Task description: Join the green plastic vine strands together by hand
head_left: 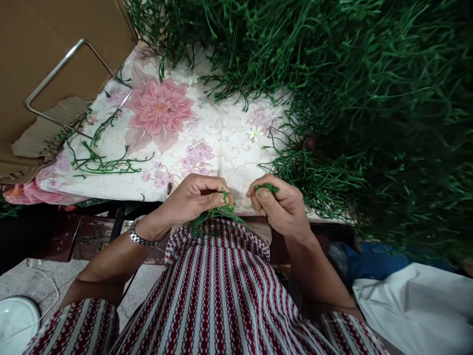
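My left hand (192,199) pinches a thin green stem between thumb and fingers, near the table's front edge. Below it, a small bunch of green artificial plant stems (221,214) hangs over my lap. To its right, my right hand (283,204) is closed in a fist, with green sprig tips (269,188) showing above the thumb. The two hands are a short gap apart. A big heap of similar green sprigs (325,74) spreads over the table's back and right side, close beside my right hand. Several loose stems (99,160) lie at the left.
A flowered cloth (232,138) covers the table. At the left stand a cardboard box (44,24) with a torn flap and a bent metal wire frame (55,71). White fabric (414,305) and something blue (377,261) are at lower right; a white round object (16,318) sits lower left.
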`<state>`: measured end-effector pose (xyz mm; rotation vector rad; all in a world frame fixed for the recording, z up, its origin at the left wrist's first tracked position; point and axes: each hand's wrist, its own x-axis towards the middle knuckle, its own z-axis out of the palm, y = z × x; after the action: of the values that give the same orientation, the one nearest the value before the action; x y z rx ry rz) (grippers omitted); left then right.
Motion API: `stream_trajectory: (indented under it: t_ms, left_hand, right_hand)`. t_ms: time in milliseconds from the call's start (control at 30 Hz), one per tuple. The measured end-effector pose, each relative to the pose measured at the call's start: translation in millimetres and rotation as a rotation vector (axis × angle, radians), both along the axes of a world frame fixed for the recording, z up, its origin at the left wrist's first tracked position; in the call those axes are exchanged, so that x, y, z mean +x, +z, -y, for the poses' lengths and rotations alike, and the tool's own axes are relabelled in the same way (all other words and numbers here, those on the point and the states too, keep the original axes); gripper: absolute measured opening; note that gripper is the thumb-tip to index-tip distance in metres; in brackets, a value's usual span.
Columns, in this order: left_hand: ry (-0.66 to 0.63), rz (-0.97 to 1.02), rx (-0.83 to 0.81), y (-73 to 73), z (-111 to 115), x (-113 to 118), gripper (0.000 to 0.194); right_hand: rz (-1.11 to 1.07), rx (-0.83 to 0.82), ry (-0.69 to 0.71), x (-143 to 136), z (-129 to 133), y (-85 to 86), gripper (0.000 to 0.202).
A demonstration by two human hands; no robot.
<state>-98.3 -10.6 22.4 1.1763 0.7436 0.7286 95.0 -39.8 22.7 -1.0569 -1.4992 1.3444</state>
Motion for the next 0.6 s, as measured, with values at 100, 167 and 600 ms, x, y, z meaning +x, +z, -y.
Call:
stream_trajectory:
  t_ms: [100,167,600]
  left_hand:
    - [0.167,-0.025,0.031,-5.5,3.6,6.6,0.016]
    - [0.271,-0.029,0.111,-8.6,6.6,10.0,0.011]
    - [0.415,0.252,-0.118,-3.9,19.1,24.1,0.009]
  right_hand:
    - [0.168,0.035,0.011,-8.9,-2.0,-5.2,0.017]
    - [0.215,0.036,0.03,-14.3,-0.8,-9.4,0.02]
    - [0.223,0.24,0.002,-19.5,9.9,-12.1,0.007]
